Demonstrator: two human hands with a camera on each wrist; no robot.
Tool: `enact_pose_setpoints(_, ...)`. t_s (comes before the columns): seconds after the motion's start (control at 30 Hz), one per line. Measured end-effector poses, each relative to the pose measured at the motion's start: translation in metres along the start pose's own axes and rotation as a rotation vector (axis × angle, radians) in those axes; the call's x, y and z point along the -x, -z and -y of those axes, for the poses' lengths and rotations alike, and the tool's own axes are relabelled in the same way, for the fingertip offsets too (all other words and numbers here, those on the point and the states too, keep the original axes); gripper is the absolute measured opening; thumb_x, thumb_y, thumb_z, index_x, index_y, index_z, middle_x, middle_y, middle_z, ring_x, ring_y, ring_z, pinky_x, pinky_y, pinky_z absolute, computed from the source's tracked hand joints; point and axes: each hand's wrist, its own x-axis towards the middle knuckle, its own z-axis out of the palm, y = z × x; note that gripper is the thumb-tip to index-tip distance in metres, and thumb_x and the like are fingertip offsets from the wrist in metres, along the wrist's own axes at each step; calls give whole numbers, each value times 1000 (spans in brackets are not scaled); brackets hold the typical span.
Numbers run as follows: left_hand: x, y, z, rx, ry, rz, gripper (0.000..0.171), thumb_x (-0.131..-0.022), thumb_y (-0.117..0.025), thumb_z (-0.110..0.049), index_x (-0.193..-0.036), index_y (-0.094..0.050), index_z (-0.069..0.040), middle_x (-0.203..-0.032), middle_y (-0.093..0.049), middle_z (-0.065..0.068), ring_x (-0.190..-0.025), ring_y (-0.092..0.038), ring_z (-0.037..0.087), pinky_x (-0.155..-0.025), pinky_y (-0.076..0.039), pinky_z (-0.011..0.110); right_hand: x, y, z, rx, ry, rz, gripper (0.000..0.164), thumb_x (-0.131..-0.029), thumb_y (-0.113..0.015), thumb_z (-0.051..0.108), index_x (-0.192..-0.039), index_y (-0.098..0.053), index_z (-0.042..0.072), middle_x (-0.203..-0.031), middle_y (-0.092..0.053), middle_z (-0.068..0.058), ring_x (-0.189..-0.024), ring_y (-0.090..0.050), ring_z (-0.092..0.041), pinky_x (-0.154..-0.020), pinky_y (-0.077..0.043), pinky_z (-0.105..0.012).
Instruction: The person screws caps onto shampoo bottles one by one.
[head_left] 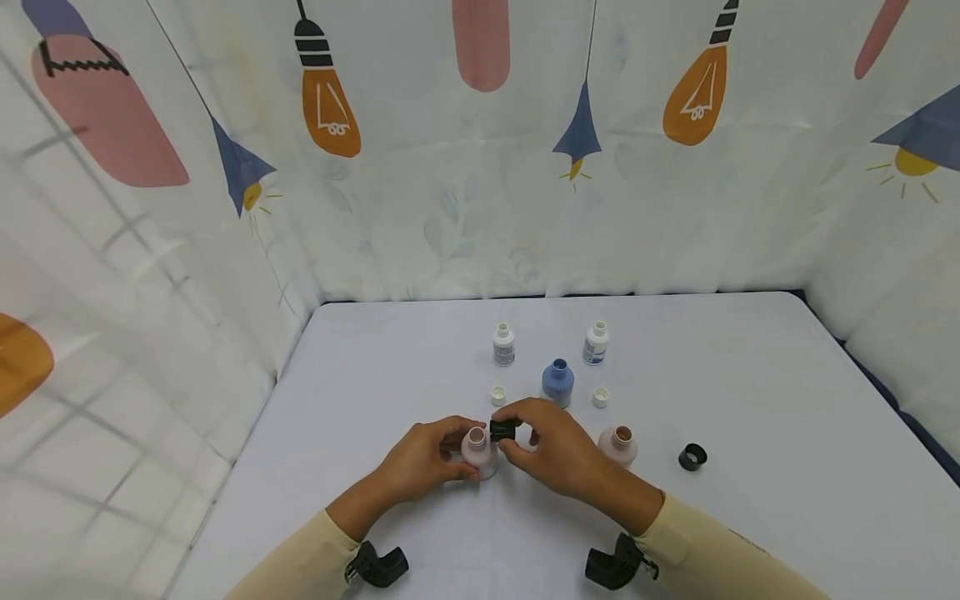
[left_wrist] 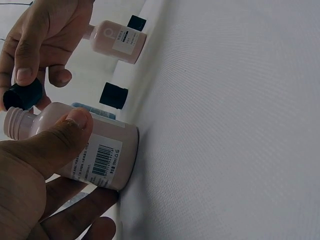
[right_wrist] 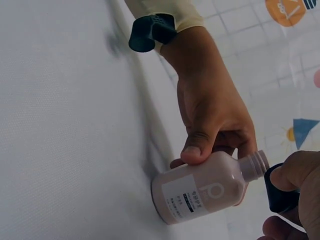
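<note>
My left hand (head_left: 426,457) grips a pink bottle (head_left: 480,454) around its body, thumb on one side and fingers on the other. The bottle stands upright with its threaded neck uncovered; a barcode label (left_wrist: 101,160) shows in the left wrist view. Pinched between thumb and fingers of my right hand (head_left: 551,446) is a black cap (head_left: 502,430). That cap is tipped on its side right beside the bottle's neck (right_wrist: 254,165), not over the opening. A second pink bottle (head_left: 618,446), also uncapped, stands right of my right hand.
An uncapped blue bottle (head_left: 557,383) stands beyond my hands, with two small white bottles (head_left: 504,344) farther back. Two white caps (head_left: 601,397) lie in front of those. One black cap (head_left: 692,457) lies at the right; another black cap (left_wrist: 114,95) shows in the left wrist view.
</note>
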Motion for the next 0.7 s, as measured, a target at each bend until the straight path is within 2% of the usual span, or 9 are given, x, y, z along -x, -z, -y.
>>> enact_pose_setpoints(0.33,0,1,-1,11,2,9,61,-79,-89,-28,-134,-64,-20,-129,-69,-5,-113,-68,12,-92,-54,31,-2,-3,2,5,15,10,36,-89,-81,8,-122,-69,13,-118,-68,2,-98,-62,-22,-74,-55,-33)
enact_pose_setpoints(0.7,0,1,0,0,-1,11,61,-80,-89,-30,-134,-63,-19,-127,-70,-3,-112,-68,12,-92,-55,31,-5,-6,5,31,-2,13,35,-89,-82,10,-121,-69,15,-119,-69,3,-95,-59,-11,-72,-55,-32)
